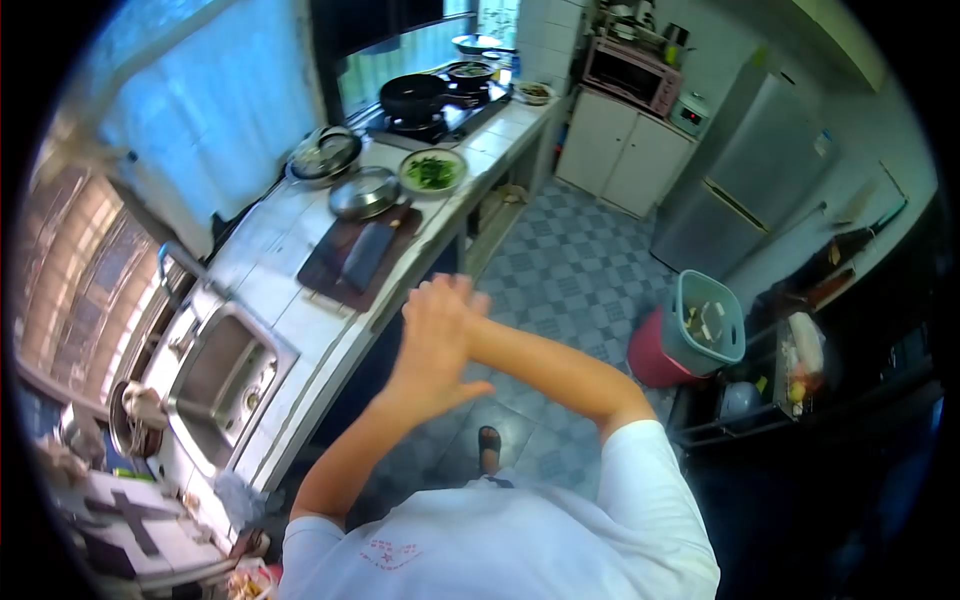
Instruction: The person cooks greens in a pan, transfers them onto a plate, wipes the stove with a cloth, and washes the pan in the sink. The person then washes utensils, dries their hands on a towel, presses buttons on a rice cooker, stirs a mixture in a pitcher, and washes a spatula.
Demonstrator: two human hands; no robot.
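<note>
In front of my chest, beside the counter edge, my two hands overlap. My left hand [420, 362] reaches up from the lower left with its thumb stretched out to the right. My right hand [450, 298] comes in from the right and crosses my left hand near the fingers, which are partly hidden and smeared by motion. No object shows in either hand. Nearest to them on the counter lies a dark cutting board [325, 262] with a cleaver-like dark blade [369, 255] on it.
The tiled counter [305, 325] holds a sink [215, 385], a lidded metal pan [364, 192], a bowl of chopped greens [433, 172] and a black pan [410, 97] on the stove. To the right stand a teal basket [680, 350] in a pink bin [652, 352] and a fridge [735, 165].
</note>
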